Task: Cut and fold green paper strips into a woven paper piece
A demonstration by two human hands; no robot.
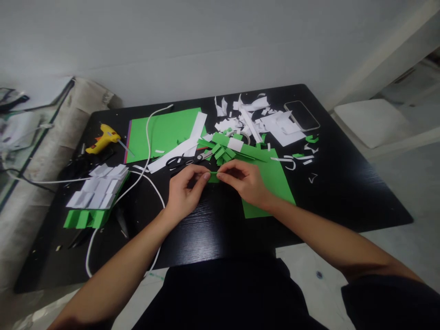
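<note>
A small green paper strip [213, 177] is stretched between my two hands above the black table. My left hand [187, 188] pinches its left end between thumb and fingers. At the other end my right hand [242, 182] does the same, partly covering a green sheet [275, 178]. Just beyond the fingers lies a pile of cut and folded green paper pieces [223, 151]. Black-handled scissors [182, 161] rest by the left hand, partly under paper. Off to the left sits a block of folded white and green paper pieces [99, 188].
A yellow glue gun [105, 139] lies at the back left, and a white cable [148, 133] loops across the table's left side. Behind are a large green sheet [165, 128], white paper scraps [247, 114] and a phone [302, 114]. A wall stands along the far edge.
</note>
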